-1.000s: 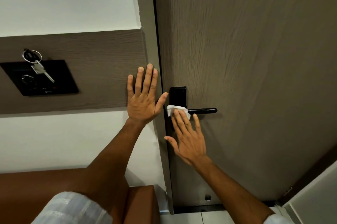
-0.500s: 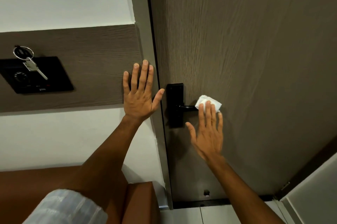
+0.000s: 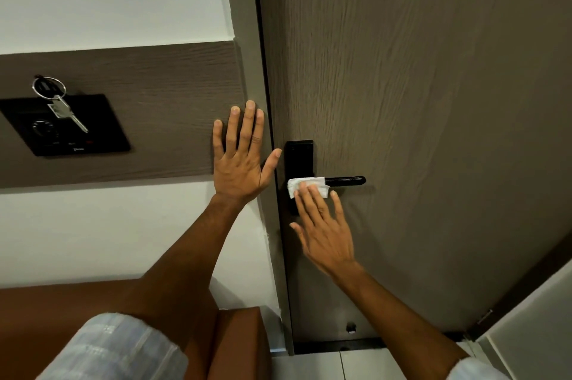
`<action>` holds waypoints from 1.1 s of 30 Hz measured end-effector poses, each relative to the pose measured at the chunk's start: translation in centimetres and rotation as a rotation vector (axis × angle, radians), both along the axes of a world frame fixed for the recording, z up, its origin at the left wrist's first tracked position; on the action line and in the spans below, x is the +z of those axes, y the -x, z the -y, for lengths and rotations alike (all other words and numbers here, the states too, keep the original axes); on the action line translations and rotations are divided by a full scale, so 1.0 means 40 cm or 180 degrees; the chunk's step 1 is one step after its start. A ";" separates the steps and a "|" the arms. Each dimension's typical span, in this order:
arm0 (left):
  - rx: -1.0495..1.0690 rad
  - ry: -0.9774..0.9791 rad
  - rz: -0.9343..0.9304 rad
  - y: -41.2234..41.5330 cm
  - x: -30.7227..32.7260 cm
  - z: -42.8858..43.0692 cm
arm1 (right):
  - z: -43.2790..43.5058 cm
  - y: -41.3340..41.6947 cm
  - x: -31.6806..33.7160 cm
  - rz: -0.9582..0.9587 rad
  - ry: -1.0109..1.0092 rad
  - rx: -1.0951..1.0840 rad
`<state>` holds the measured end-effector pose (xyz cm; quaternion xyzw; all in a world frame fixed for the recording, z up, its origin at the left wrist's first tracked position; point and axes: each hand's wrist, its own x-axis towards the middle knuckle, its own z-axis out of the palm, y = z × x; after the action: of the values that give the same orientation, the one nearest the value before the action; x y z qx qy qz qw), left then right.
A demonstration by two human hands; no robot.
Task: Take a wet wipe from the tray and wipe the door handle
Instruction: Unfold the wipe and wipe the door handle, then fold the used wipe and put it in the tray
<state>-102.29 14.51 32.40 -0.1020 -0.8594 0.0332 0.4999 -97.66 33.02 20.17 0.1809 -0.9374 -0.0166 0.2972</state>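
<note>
The person's right hand (image 3: pixel 325 231) has its fingers stretched out flat, not curled, and the fingertips (image 3: pixel 305 191) press a folded white wet wipe (image 3: pixel 308 186) against the black door handle (image 3: pixel 345 181). The wipe is draped over the inner end of the lever, right where it meets the tall black lock plate (image 3: pixel 298 157), and hides that part; the rest of the lever sticks out bare to the right, level across the door. The hand does not close around anything, it only pins the wipe under the flat fingers, thumb spread off to the left and touching nothing that I can see. The left hand (image 3: pixel 240 160) lies open and flat, palm to the wall, on the brown wood-grain panel (image 3: pixel 139 119) just left of the door frame (image 3: pixel 247 39), with the thumb reaching across toward the frame's edge; it holds nothing. The grey-brown wooden door (image 3: pixel 418 101) stands shut in its frame. Well away to the left on the same panel sits a black switch plate (image 3: pixel 68 129), and a silver key (image 3: pixel 66 112) on a metal ring (image 3: pixel 49 87) hangs over its upper part. Down near the floor, to the left, is a brown leather-like seat (image 3: pixel 238 342), close under the left forearm, whose pale checked sleeve (image 3: pixel 114 348) is rolled up.
</note>
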 end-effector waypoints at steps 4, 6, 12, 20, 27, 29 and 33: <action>0.0004 0.0044 -0.0020 0.003 -0.004 0.003 | 0.016 0.004 0.026 -0.0027 -0.0113 0.0066; -0.0010 0.0050 -0.0034 0.003 -0.005 0.005 | -0.003 -0.002 0.023 -0.0087 -0.0033 0.0030; 0.0039 0.0097 -0.0028 0.000 -0.002 0.002 | -0.092 0.000 0.039 -0.0417 -0.0124 -0.0144; -0.0159 -0.0103 0.0290 -0.033 -0.018 -0.007 | -0.091 -0.015 0.163 -0.0846 0.0053 0.0199; -0.0959 -0.1451 0.1207 -0.295 -0.158 -0.054 | -0.123 -0.194 0.176 0.0941 0.3216 -0.0048; -0.1321 -0.2756 0.2159 -0.389 -0.190 -0.089 | -0.123 -0.266 0.156 0.2083 0.4410 -0.0028; -0.1463 -0.4510 0.4094 -0.602 -0.234 -0.142 | -0.132 -0.459 0.092 0.3129 0.4879 0.0141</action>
<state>-78.23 20.18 23.05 0.0580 -0.7480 -0.6496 -0.1232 -79.30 38.32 23.84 -0.0616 -0.7090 0.6958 -0.0967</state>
